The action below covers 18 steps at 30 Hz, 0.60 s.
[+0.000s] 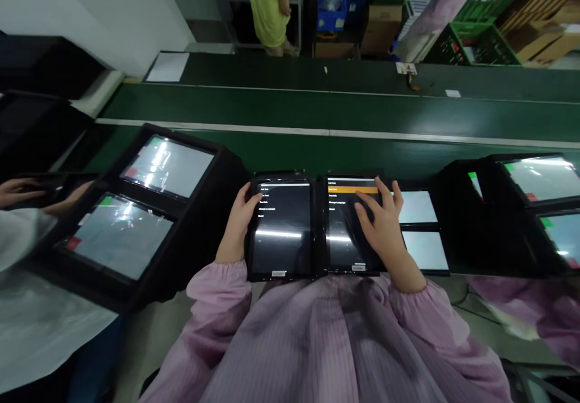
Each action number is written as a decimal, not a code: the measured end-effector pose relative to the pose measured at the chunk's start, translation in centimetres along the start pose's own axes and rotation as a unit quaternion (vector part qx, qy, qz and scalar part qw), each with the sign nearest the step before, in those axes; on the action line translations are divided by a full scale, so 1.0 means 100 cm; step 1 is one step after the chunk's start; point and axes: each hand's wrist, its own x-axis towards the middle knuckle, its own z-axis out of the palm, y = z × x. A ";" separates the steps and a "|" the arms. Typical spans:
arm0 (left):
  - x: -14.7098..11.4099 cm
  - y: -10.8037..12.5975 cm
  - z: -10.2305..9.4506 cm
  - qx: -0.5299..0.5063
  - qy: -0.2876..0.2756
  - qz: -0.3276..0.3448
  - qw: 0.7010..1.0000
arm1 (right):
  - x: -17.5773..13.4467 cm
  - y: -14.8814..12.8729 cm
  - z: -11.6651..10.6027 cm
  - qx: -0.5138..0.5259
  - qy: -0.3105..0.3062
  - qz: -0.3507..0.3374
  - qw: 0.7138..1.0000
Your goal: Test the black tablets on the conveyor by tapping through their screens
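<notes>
Two dark tablets lie side by side in front of me, each showing a white text menu on black. My left hand (238, 225) grips the left edge of the left tablet (283, 243), its thumb over the menu's upper lines. Across the right tablet (342, 225), one menu line is highlighted orange. My right hand (383, 225) has its fingers spread above that tablet, a fingertip at the screen near the orange line. Whether it presses the glass, I cannot tell. Small white labels mark the lower edges of both tablets.
At left, a black stand (181, 209) holds two lit screens; another black stand (489, 209) is at right. Two smaller white screens (419, 228) sit beside my right hand. Beyond runs a green conveyor belt (290, 107). Co-workers are left, right and across, near green crates (484, 40).
</notes>
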 end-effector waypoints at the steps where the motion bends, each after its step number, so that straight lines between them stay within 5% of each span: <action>1: 0.000 0.000 0.002 0.003 0.002 0.001 1.000 | -0.003 0.002 -0.004 0.004 -0.001 0.006 1.000; 8: -0.002 0.005 0.002 -0.018 0.016 -0.022 0.999 | -0.019 0.008 -0.020 -0.003 0.012 0.025 1.000; 18: -0.028 -0.008 -0.016 -0.046 0.020 -0.010 0.999 | -0.018 -0.006 -0.005 0.008 -0.038 -0.001 0.999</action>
